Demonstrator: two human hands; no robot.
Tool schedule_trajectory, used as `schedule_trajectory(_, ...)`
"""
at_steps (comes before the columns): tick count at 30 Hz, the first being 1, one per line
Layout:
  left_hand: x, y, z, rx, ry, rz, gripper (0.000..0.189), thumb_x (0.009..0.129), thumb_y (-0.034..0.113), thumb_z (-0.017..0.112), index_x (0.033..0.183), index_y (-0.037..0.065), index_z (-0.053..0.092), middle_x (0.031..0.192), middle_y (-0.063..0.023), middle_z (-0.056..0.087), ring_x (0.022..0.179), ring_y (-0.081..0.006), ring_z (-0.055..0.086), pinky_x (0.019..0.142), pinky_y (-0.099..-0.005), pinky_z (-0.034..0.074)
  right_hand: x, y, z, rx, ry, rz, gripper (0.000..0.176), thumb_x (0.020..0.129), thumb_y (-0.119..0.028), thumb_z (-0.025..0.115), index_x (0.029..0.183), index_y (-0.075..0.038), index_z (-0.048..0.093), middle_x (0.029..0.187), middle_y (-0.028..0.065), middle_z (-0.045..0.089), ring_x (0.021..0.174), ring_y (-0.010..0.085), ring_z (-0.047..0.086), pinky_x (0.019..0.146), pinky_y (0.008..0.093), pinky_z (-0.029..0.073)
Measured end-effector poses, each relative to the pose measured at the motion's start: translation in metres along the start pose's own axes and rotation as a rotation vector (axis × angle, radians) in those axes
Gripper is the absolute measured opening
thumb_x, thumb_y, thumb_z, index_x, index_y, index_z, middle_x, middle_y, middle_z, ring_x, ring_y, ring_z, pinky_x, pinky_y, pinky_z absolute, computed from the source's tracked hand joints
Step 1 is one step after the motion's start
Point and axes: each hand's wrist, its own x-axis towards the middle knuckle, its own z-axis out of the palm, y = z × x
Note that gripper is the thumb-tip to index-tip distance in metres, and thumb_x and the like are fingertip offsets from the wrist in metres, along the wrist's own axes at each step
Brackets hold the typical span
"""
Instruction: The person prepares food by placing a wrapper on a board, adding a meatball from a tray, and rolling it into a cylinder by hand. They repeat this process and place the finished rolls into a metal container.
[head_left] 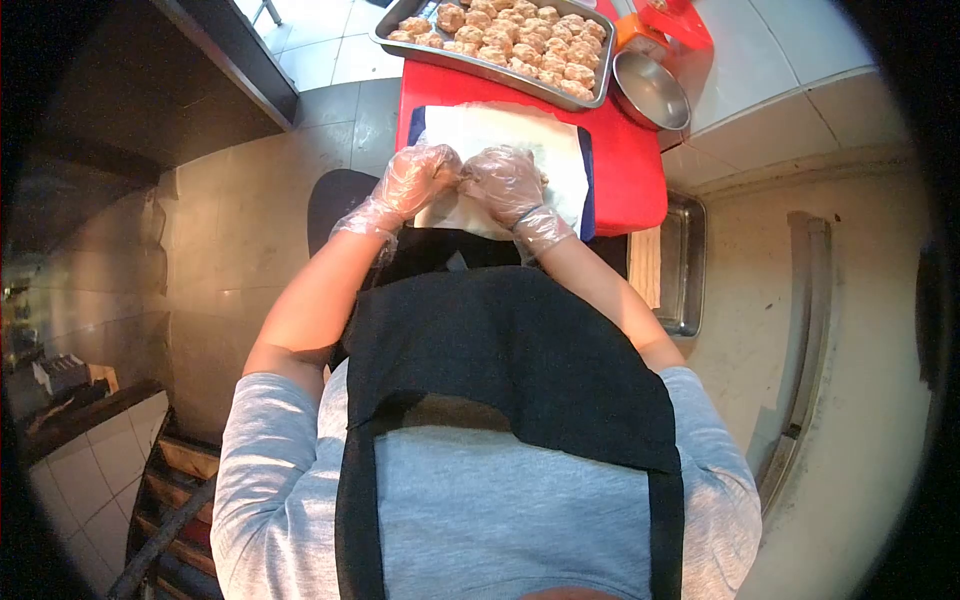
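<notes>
My left hand (420,180), in a clear plastic glove, is closed with its fingers curled. Right beside it, my right hand (502,183) is gloved the same way and also closed, the fingertips of both nearly meeting. What they pinch is hidden by the gloves and knuckles. Beneath them lies a pale sheet (552,138) with a dark blue border along its side. Small lumpy bits (544,178) peek out just past my right hand. Beyond the sheet, a metal tray (490,72) holds rows of many pale orange-brown lumps (527,35).
A red-covered table (630,190) carries the sheet and tray. At its right edge sits a metal bowl (652,90), near an orange-red object (675,22). Lower right, a metal pan (687,270) stands by a wooden board (645,265). A wall runs along the right.
</notes>
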Motion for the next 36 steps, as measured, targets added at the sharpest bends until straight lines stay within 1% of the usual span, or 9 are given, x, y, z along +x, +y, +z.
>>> schedule_trajectory(5,0.006,0.012,-0.009,0.116,-0.064,0.115,0.030,0.075,0.018,0.076,0.101,0.008,0.063,0.097,-0.0144,0.066,0.092,-0.0327,0.065,0.080,-0.0395,0.050,-0.015,0.006,-0.021,-0.118,-0.022,0.075,0.025,0.083,-0.038,0.063,0.098,-0.020,0.069,0.103,0.0036,0.066,0.106,0.0262,0.059,0.094,0.0547,0.040)
schedule_trajectory(8,0.009,0.011,-0.004,0.071,-0.175,-0.043,0.037,0.072,0.023,0.078,0.104,0.010,0.064,0.099,-0.0132,0.066,0.095,-0.0332,0.064,0.085,-0.0399,0.050,-0.023,0.012,-0.034,-0.088,-0.212,0.085,0.032,0.082,-0.042,0.064,0.104,-0.019,0.068,0.111,0.0055,0.063,0.110,0.0265,0.056,0.097,0.0569,0.036)
schedule_trajectory(9,0.012,0.009,-0.004,0.111,-0.163,0.016,0.038,0.072,0.025,0.079,0.104,0.009,0.064,0.097,-0.0126,0.066,0.094,-0.0328,0.063,0.085,-0.0404,0.050,-0.023,0.015,-0.043,-0.113,-0.376,0.123,0.048,0.078,-0.046,0.067,0.116,-0.017,0.065,0.121,0.0088,0.060,0.117,0.0287,0.054,0.102,0.0539,0.034)
schedule_trajectory(13,0.016,0.020,-0.007,0.206,-0.063,0.314,0.029,0.074,0.022,0.076,0.099,0.010,0.065,0.088,-0.0124,0.065,0.088,-0.0318,0.064,0.079,-0.0414,0.051,-0.046,0.043,-0.048,-0.019,-0.074,0.103,0.064,0.074,-0.043,0.070,0.128,-0.010,0.059,0.129,0.0157,0.058,0.127,0.0328,0.047,0.109,0.0435,0.034)
schedule_trajectory(20,0.024,0.025,0.023,0.308,-0.129,0.136,0.023,0.078,0.022,0.073,0.095,0.009,0.067,0.088,-0.0122,0.066,0.090,-0.0336,0.063,0.082,-0.0422,0.051,-0.062,0.053,-0.053,0.188,-0.097,0.100,0.045,0.076,-0.037,0.070,0.109,-0.008,0.068,0.105,0.0165,0.066,0.109,0.0340,0.058,0.098,0.0411,0.043)
schedule_trajectory(24,0.028,0.048,0.022,0.262,-0.091,0.176,0.026,0.078,0.022,0.073,0.100,0.009,0.067,0.092,-0.0131,0.067,0.094,-0.0336,0.063,0.085,-0.0421,0.049,-0.069,0.058,-0.054,0.168,0.138,-0.056,0.035,0.076,-0.030,0.071,0.102,-0.006,0.069,0.104,0.0161,0.065,0.099,0.0308,0.062,0.088,0.0413,0.048)
schedule_trajectory(30,0.042,0.043,0.053,0.230,-0.271,0.088,0.022,0.077,0.017,0.071,0.098,0.012,0.067,0.092,-0.0139,0.067,0.092,-0.0340,0.064,0.081,-0.0423,0.051,-0.073,0.072,-0.055,0.195,-0.046,0.008,0.040,0.070,-0.028,0.072,0.103,-0.006,0.068,0.101,0.0133,0.067,0.096,0.0321,0.062,0.087,0.0435,0.047)
schedule_trajectory(33,0.042,0.037,0.058,0.189,-0.219,0.162,0.020,0.077,0.014,0.070,0.096,0.012,0.067,0.089,-0.0144,0.067,0.089,-0.0348,0.064,0.078,-0.0431,0.051,-0.067,0.059,-0.064,0.206,0.233,-0.175,0.034,0.071,-0.023,0.071,0.101,-0.007,0.068,0.094,0.0121,0.068,0.091,0.0328,0.063,0.083,0.0436,0.047)
schedule_trajectory(36,0.039,0.040,0.063,0.235,-0.205,0.180,0.019,0.077,0.015,0.070,0.096,0.011,0.066,0.088,-0.0146,0.067,0.087,-0.0350,0.064,0.078,-0.0430,0.051,-0.072,0.065,-0.047,0.214,0.147,-0.028,0.028,0.070,-0.023,0.070,0.093,-0.008,0.071,0.088,0.0135,0.069,0.088,0.0320,0.065,0.084,0.0416,0.048)
